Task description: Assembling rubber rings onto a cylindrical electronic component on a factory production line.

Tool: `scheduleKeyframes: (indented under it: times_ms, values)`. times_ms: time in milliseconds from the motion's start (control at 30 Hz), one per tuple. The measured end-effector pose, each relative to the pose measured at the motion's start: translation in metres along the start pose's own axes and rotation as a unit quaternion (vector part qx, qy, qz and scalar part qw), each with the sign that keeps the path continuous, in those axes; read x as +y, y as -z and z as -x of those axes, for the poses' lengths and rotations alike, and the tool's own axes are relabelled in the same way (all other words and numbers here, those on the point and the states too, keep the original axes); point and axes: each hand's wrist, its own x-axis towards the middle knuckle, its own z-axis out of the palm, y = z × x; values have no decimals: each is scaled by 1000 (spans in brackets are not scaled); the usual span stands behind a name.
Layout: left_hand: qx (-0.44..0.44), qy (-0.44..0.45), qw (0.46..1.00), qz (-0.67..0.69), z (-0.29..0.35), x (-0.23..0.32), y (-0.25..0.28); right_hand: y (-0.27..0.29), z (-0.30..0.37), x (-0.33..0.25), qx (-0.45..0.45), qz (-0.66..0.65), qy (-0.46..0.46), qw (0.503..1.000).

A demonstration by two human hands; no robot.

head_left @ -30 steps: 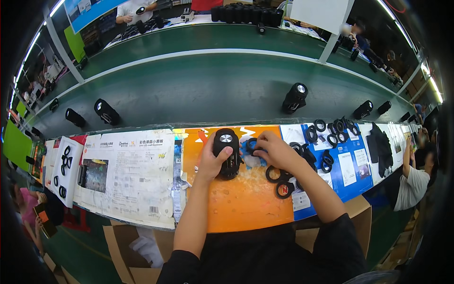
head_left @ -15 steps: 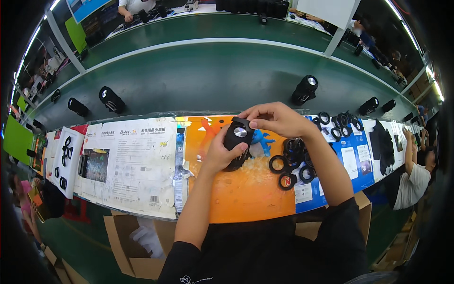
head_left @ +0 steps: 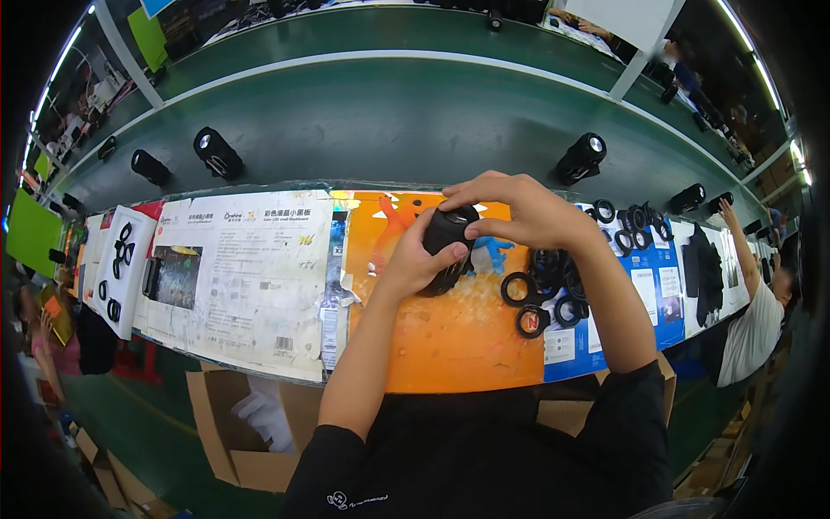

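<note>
Both hands on the black cylinder [head_left: 447, 232], over the orange part of the table [head_left: 450, 355] — resting or lifted, cannot tell. Left hand [head_left: 419, 258]: fingers wrapped round its side, thumb across the front. Right hand [head_left: 529, 209]: thumb and fingers gripping the top end. Step in hand looks like fitting work at that end; next move probably calls for a steady left hold, even right-hand pressure. Loose rings [head_left: 546, 275] lie to the right, near.
</note>
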Motion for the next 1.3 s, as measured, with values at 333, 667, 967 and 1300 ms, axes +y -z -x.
scheduleKeyframes:
  times_ms: [333,667,967,1300]
  values:
    - [-14,-32,999,-19,-1,-11,-3,5,-3,0,-62,114,82,988]
    - [12,29,999,12,-2,-11,-4,-4,-7,-1,-6,143,135,981]
    - [31,-46,993,-103,4,-4,-20,-57,-58,21,-16,51,-91,994]
    - [16,-107,989,-98,7,-7,-25,-69,-45,17,6,14,-118,993]
